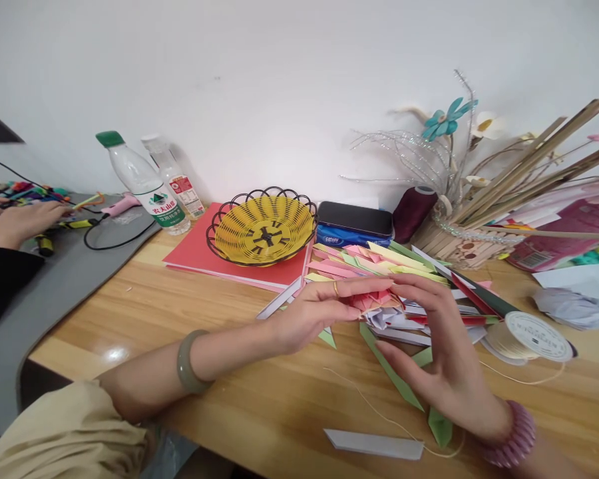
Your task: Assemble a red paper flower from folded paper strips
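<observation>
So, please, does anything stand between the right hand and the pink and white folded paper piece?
Nothing visible does: the left hand holds the left side of the folded paper piece, and the right hand curves at its right side.

Folded-paper piece (pixel 378 304) | pink above, white below | layered, partly covered | held in left fingers (pixel 362 287)

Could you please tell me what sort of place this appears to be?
It looks like a handicraft workspace, at a wooden table against a wall: many coloured folded paper strips, a spool of pale cord and an artificial-looking blue flower suggest it.
</observation>
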Demonstrator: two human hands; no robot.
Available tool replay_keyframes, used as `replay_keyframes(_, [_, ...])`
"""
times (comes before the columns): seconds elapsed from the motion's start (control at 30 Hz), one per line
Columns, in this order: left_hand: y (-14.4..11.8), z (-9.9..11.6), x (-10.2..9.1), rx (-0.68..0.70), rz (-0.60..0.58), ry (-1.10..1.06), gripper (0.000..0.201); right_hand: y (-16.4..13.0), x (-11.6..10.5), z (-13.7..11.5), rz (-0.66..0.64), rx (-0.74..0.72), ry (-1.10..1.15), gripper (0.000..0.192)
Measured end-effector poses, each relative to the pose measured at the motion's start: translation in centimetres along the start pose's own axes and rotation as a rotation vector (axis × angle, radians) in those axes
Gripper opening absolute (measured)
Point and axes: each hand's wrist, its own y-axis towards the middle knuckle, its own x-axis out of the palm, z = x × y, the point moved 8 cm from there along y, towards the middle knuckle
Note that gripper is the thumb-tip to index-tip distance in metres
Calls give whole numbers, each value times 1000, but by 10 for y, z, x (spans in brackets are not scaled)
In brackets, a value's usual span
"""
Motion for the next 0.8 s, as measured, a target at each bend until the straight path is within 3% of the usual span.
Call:
replay_keyframes(0.17, [-2, 13, 1, 180, 63, 306, 37, -1, -15, 5, 173, 173, 58, 16])
replay_keyframes(0.3, [-4, 18, 0, 267, 136, 430, 34, 1, -8, -5, 95, 135, 18, 5])
replay_keyframes(0.5, [-9, 21, -1, 290, 246, 648, 25, 0, -1, 2, 48, 243, 95, 5])
replay_keyframes(0.7, [-15, 33, 5, 481, 278, 929, 26, -2, 3, 15, 36, 382, 217, 11])
replay_keyframes(0.8, [-16, 33, 5, 503, 277, 998, 28, -3, 3, 17, 35, 442, 290, 15])
